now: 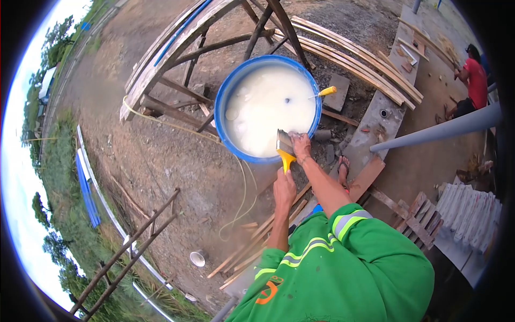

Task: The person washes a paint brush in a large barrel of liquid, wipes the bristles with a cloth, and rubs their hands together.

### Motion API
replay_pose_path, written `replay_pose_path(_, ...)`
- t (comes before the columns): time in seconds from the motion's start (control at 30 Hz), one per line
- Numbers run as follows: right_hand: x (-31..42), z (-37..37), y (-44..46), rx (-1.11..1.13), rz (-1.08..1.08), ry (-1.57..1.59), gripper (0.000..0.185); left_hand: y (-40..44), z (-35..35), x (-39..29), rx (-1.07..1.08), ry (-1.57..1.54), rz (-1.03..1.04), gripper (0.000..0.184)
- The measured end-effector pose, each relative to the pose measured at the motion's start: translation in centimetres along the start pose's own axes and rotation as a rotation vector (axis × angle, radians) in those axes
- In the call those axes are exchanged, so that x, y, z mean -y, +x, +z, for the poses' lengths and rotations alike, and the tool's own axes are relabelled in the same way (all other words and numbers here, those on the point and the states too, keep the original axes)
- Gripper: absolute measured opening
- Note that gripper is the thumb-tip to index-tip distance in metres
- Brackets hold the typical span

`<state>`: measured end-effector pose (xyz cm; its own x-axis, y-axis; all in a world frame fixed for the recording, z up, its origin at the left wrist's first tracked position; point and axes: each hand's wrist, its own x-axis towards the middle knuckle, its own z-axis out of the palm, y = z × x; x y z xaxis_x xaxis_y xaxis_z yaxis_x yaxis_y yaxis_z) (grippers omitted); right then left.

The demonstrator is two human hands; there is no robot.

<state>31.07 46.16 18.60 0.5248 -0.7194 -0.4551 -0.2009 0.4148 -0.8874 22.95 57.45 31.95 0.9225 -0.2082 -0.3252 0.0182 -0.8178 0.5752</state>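
My left hand (284, 188) is closed round the yellow handle of a wide flat brush (287, 158), just over the near rim of a blue drum (219, 115). At the brush's grey head is my right hand (301, 145), its fingers closed against the bristles; part of the head is hidden behind them. Cloudy whitish liquid (268, 102) fills much of the drum, with a small dark spot on its surface. A second tool with a yellow handle (327, 91) lies across the drum's right rim, its thin end over the liquid.
A rough wooden trestle (182, 37) stands beyond the drum at left. Long timber strips (359, 59) lie at right, near a grey pipe (440, 127). A white bucket (197, 258) sits on the dirt. Another person in a red shirt (475, 80) crouches at far right.
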Motion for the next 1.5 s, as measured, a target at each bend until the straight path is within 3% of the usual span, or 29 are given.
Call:
replay_pose_path(0.1, -0.8, 0.1, 0.2, -0.036, 0.065, 0.184, 0.015, 0.2, 1.7, 1.8, -0.147, -0.161, 0.029, 0.032)
replay_pose_path(0.23, -2.6, 0.7, 1.2, -0.053, 0.100, 0.583, 0.015, 1.4, 3.6, 4.3, -0.136, -0.397, -0.036, 0.031)
replay_pose_path(0.4, -1.6, 0.9, 0.8, -0.248, 0.170, 0.767, 0.013, 1.8, 5.2, 4.1, -0.061, -0.707, -0.203, 0.030)
replay_pose_path(0.53, -2.2, 1.3, 2.2, -0.450, 0.208, 0.802, 0.012, 0.7, 4.6, 2.2, -0.047, -0.753, -0.242, 0.030)
replay_pose_path(0.63, -3.3, -0.5, 3.3, -0.178, 0.264, 0.844, 0.008, 0.0, 3.7, 1.6, -0.038, -0.833, -0.238, 0.029)
replay_pose_path(0.77, -0.8, -2.4, 3.5, 0.057, 0.412, 0.865, 0.028, 0.2, 1.5, 3.3, 0.003, -0.851, -0.223, 0.034)
replay_pose_path(0.87, -1.6, -2.7, 4.3, 0.308, 0.436, 1.076, 0.038, 1.0, 1.5, 4.4, 0.055, -0.815, -0.191, 0.038)
replay_pose_path(0.97, -0.3, -2.9, 3.7, 0.607, 0.350, 1.104, 0.037, 1.3, 1.9, 4.9, 0.122, -0.783, -0.165, 0.039)
replay_pose_path(1.1, 5.0, -4.2, 1.8, 0.773, 0.374, 0.845, 0.032, 2.0, 0.0, 5.2, 0.185, -0.668, -0.093, 0.038)
replay_pose_path(1.2, 6.7, -4.6, 1.4, 0.785, 0.292, 0.276, 0.033, 2.7, -1.4, 6.1, 0.175, -0.500, 0.058, 0.038)
replay_pose_path(1.33, 4.1, -2.7, 2.1, 0.675, 0.147, 0.214, 0.030, 1.8, -2.8, 3.1, 0.129, -0.345, 0.052, 0.039)
replay_pose_path(1.5, 1.6, -1.1, 1.8, 0.334, 0.069, 0.181, 0.025, 0.9, -0.8, 1.5, 0.035, -0.183, 0.003, 0.035)
